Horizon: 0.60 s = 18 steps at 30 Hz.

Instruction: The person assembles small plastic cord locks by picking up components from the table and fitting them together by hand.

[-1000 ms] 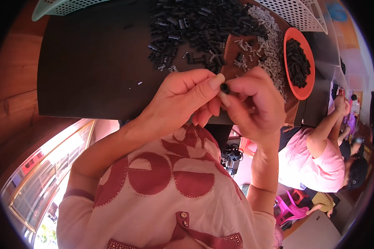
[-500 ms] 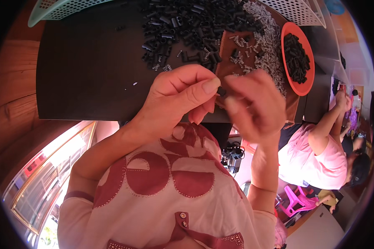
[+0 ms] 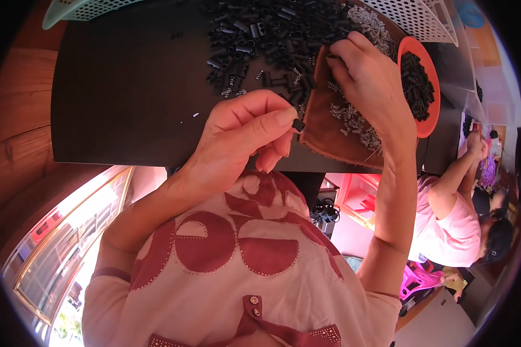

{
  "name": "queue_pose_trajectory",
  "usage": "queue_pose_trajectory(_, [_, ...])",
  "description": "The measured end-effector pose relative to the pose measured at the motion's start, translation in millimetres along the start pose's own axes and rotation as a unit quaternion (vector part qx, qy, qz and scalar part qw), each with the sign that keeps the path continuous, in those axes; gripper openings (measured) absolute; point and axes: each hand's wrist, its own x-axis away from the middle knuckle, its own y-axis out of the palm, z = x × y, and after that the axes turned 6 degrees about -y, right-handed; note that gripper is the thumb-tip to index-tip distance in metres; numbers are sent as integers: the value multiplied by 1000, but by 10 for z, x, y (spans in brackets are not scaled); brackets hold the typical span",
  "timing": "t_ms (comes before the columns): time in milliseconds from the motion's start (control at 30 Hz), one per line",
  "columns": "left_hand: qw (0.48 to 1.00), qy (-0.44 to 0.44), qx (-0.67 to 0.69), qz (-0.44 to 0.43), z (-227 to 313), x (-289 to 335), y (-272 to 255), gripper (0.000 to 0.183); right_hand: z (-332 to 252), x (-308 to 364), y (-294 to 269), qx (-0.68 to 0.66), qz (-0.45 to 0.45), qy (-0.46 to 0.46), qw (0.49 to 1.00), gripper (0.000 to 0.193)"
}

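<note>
My left hand [image 3: 237, 130] is closed in a pinch on a small black plastic piece [image 3: 298, 125], which sticks out past the thumb tip above the table's near edge. To its right, my right hand [image 3: 371, 84] reaches over a brown cloth [image 3: 317, 130], its fingers bent together beside the pile of black parts. Whatever those fingertips hold, if anything, I cannot make out. Small metal springs [image 3: 353, 118] lie scattered on the cloth under and around this hand. Short black plastic tubes [image 3: 255, 32] are heaped on the table just beyond my hands.
An orange bowl [image 3: 436, 87] of black parts stands right of my right hand. A teal basket [image 3: 90, 6] and a white perforated basket [image 3: 422, 20] sit at the back of the dark table [image 3: 121, 98]. At the far right, another person [image 3: 454, 217] in pink works with their hands.
My right hand has moved from beside the left hand's fingertips away to the far right, over the cloth. My left hand has barely moved and keeps its pinch on the black piece.
</note>
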Motion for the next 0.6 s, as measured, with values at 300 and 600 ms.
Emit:
queue_pose_trajectory(300, [999, 4, 41, -18, -7, -34, -27, 19, 101, -14, 51, -55, 52, -13, 997, 5])
queue_pose_trajectory(600, [990, -49, 133, -15, 5, -178, 58, 28, -25, 188, -38, -376, 140, 141, 905, 3])
